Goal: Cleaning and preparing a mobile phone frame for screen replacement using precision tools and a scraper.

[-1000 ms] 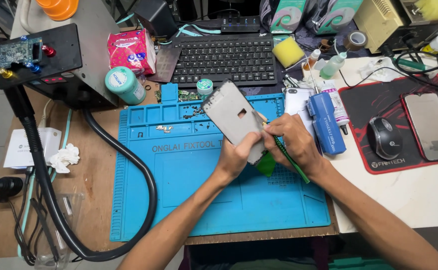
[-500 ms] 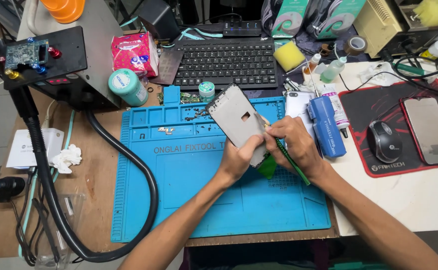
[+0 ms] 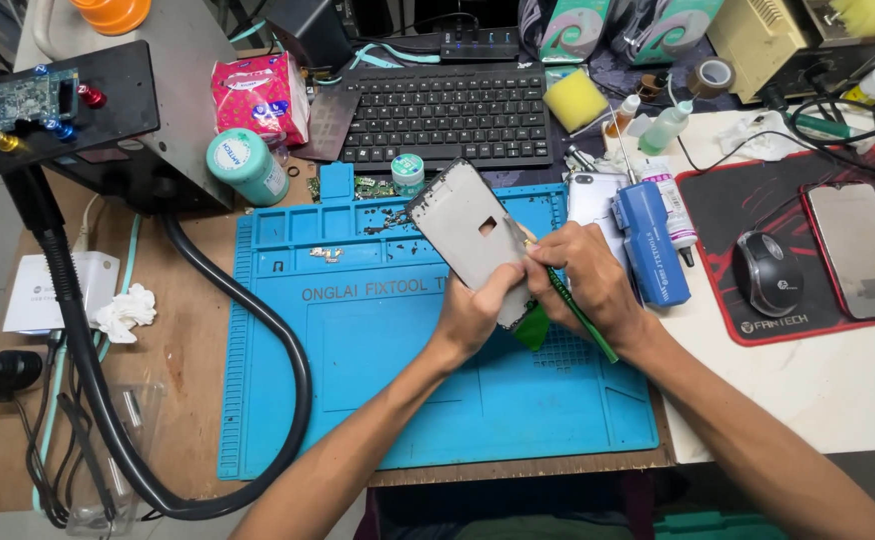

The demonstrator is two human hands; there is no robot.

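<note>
I have my left hand (image 3: pixel 473 315) clamped on the lower end of a phone frame (image 3: pixel 470 238), thumb on its grey face and fingers tucked behind. The frame is tilted, its top end pointing toward 11 o'clock, and it is raised over the blue mat (image 3: pixel 408 400), near the mat's upper middle. My right hand (image 3: pixel 583 275) sits just at 3 o'clock of the frame, its grip closed on a thin green tool (image 3: pixel 580 315). The tool's tip meets the frame's right edge, and its handle runs out toward 5 o'clock under my palm. A small green piece (image 3: pixel 534 328) shows just below the frame's lower corner, between my two hands; I cannot tell what it is.

At 12 o'clock of the mat lies a black keyboard (image 3: pixel 445 105), with a yellow sponge (image 3: pixel 575 100) at its right end. A small round tin (image 3: pixel 408 172) stands between the keyboard and the mat. At 10 o'clock there is a teal canister (image 3: pixel 246 165) and a pink packet (image 3: pixel 258 98) behind it. A blue box (image 3: pixel 650 245) lies just at 3 o'clock of my right hand, touching a white tube (image 3: pixel 673 205). Farther right, a mouse (image 3: pixel 770 272) and a phone (image 3: pixel 861 250) rest on a red-edged pad (image 3: pixel 728 200). A thick black hose (image 3: pixel 248 330) curves around the mat's left side over the wooden table (image 3: pixel 183 370), and a white wad of tissue (image 3: pixel 123 310) lies at 9 o'clock.
</note>
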